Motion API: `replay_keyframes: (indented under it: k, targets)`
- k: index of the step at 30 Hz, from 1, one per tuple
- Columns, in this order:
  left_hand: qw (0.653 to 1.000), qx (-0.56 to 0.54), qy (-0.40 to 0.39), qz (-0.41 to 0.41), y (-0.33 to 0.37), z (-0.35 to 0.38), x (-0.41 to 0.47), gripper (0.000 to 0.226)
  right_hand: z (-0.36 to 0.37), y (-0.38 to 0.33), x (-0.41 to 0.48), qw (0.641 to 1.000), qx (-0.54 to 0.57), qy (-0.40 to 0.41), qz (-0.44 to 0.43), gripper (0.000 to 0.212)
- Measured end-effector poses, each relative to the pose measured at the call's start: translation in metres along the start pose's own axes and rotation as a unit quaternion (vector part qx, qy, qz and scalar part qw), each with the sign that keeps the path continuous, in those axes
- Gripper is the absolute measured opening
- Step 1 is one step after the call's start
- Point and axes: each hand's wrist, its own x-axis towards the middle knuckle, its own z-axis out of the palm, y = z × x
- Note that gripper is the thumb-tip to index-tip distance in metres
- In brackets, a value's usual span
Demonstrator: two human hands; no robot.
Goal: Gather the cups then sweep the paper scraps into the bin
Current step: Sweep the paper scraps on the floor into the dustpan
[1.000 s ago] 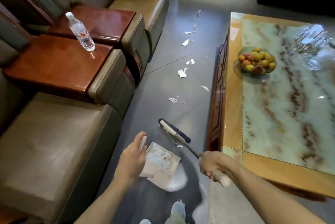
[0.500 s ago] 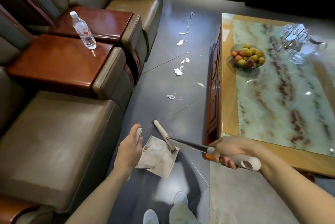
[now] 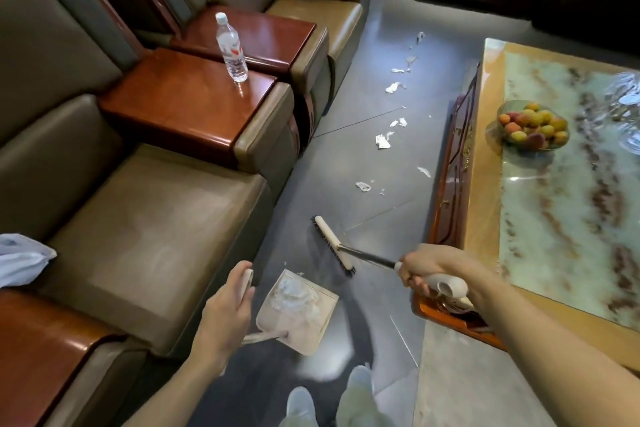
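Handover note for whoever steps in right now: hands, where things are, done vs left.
Left hand: grips the dustpan handle, pan held low by the feet.
Right hand: grips the brush handle, head just beyond the pan.
Done: collected scraps lie in the pan.
Left: loose scraps trail along the floor between sofa and coffee table; then empty the pan. Bin not in view.
Cups: glassware at the table's far side is too blurred to confirm.
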Motion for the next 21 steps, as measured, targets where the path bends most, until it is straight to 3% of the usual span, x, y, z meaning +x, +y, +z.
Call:
replay_keyframes:
  k: [4,7,14,21]
  targets:
    - [1.000,0.017,0.003,-0.018,-0.022,-0.020,-0.004,0.034,0.039,-0.016,0.027,0.993,-0.091,0.064,-0.033,0.017]
    - [0.998,0.031,-0.002,-0.046,-0.038,-0.031,-0.002,0.035,0.076,-0.017,0.041,0.984,-0.150,0.070,-0.065,0.030]
    - [0.999,0.031,-0.010,-0.036,-0.051,-0.042,0.017,0.031,0.136,-0.025,0.041,0.992,-0.116,-0.020,-0.044,0.045]
    - [0.999,0.004,-0.023,-0.032,-0.054,-0.042,0.017,0.030,0.126,-0.024,0.007,0.995,-0.064,-0.078,0.001,0.054]
